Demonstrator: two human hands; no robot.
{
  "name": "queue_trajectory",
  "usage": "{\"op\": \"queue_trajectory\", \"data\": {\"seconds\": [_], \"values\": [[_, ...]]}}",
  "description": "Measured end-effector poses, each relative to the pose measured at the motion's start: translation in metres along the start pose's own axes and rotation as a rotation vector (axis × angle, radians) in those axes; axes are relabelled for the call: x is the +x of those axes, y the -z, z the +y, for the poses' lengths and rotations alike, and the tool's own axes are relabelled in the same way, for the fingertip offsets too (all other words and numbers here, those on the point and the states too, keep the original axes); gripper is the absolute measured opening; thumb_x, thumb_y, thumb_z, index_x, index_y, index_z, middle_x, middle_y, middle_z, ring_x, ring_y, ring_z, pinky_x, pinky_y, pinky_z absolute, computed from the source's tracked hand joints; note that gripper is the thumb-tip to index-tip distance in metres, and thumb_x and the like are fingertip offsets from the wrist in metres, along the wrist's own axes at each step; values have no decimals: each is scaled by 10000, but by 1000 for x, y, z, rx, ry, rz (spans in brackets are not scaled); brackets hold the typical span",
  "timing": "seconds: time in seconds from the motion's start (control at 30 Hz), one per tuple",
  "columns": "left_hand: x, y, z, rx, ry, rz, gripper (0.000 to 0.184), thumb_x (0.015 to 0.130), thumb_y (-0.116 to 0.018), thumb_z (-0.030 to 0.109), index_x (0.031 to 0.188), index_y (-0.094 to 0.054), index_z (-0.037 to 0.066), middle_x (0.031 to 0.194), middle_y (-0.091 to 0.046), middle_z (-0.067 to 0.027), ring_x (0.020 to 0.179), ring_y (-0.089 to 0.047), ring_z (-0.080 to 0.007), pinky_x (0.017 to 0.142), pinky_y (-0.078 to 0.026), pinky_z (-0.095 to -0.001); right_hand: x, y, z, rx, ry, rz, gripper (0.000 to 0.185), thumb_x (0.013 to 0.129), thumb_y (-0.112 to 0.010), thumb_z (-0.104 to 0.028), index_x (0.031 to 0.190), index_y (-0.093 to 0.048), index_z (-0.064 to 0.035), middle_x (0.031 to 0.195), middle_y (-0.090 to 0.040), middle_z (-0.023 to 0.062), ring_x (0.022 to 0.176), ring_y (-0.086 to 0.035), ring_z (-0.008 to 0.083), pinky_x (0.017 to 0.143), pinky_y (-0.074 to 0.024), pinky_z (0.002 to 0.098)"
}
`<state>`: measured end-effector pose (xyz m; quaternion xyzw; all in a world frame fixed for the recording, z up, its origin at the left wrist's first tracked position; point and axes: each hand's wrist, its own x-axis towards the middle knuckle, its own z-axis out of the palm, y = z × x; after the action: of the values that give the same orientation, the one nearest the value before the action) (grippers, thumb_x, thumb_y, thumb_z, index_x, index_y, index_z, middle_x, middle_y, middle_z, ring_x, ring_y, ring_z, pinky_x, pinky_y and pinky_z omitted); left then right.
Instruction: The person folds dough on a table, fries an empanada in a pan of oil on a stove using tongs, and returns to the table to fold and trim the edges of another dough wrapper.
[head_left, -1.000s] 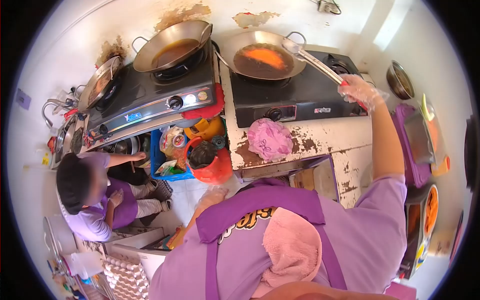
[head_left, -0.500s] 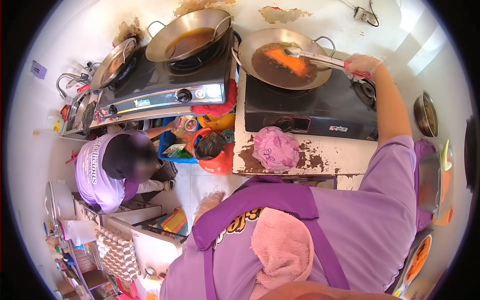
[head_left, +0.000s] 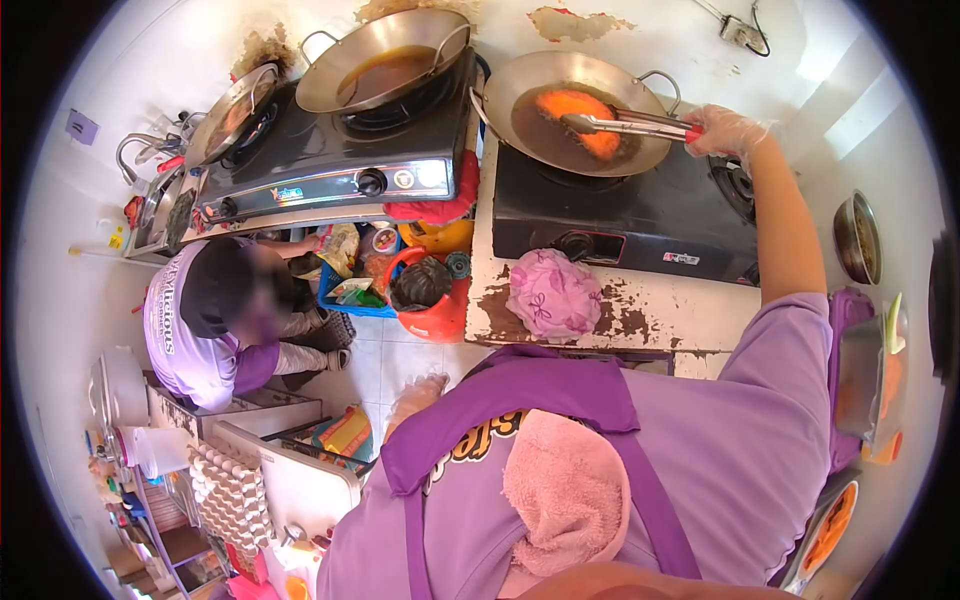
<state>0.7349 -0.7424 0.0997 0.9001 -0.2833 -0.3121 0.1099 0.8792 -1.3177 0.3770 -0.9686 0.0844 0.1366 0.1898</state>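
My right hand, in a clear plastic glove, is closed around the red grips of metal tongs. The tongs reach over a wok of dark oil. Their tips lie against a bright orange piece of food in the oil; I cannot tell whether they pinch it. Low beside the apron is my left hand, gloved too and partly covered by the purple cloth; its fingers do not show clearly. The wok sits on a black gas stove.
A second wok of oil and a third pan stand on another stove. Below it, a person crouches near a blue basket and an orange container. A pink cloth bundle lies at the counter's front.
The tong tips have moved across the orange food, which shows higher and more rounded in the oil. The crouching person has shifted left and holds a packet above the basket.
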Motion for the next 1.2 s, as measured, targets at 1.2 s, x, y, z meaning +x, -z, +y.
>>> {"op": "queue_trajectory", "data": {"seconds": [1.2], "values": [[-14, 29, 14, -88, 295, -108, 490, 822, -553, 271, 1265, -478, 78, 1251, -521, -160, 1162, -486, -325, 977, -380, -412, -50, -23, -35, -466, 194, 281, 566, 708, -689, -155, 1248, -531, -96, 805, -578, 142, 781, -566, 298, 710, -449, 383]]}}
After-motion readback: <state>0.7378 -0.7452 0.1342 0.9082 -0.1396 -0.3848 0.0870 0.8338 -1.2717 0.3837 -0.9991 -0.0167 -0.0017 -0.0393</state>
